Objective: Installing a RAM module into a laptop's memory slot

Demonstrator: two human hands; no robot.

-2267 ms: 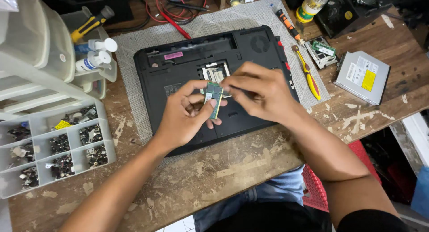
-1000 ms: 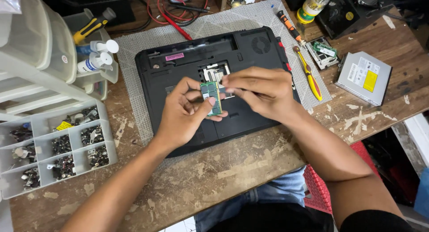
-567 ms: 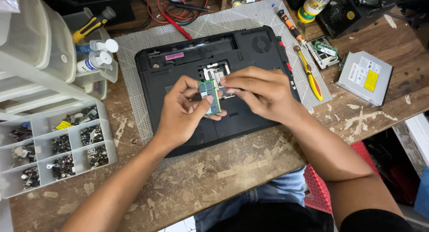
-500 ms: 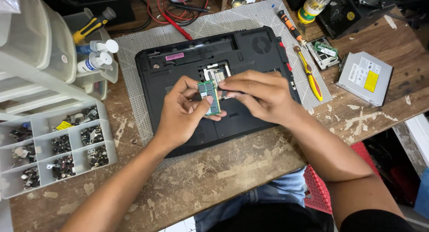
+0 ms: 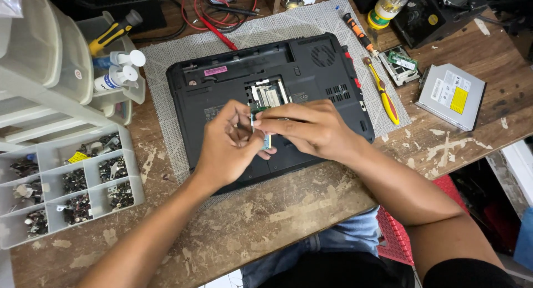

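Note:
A black laptop (image 5: 311, 66) lies upside down on a grey mesh mat (image 5: 277, 27), with an open memory bay (image 5: 267, 94) in its base. Both hands meet over the laptop's middle. My left hand (image 5: 227, 146) and my right hand (image 5: 308, 130) pinch a small green memory module (image 5: 265, 139) between their fingertips, just in front of the open bay. Most of the module is hidden by fingers.
A compartment tray (image 5: 66, 182) of small metal parts sits at the left under plastic drawers (image 5: 39, 66). A yellow screwdriver (image 5: 383, 94), an orange one (image 5: 358, 35), a silver optical drive (image 5: 451, 96) and a second memory module (image 5: 402, 60) lie to the right. Red cables (image 5: 222, 16) lie behind.
The module has turned in my fingers and shifted slightly toward the open bay. My right hand has closed further over it. The laptop stays still.

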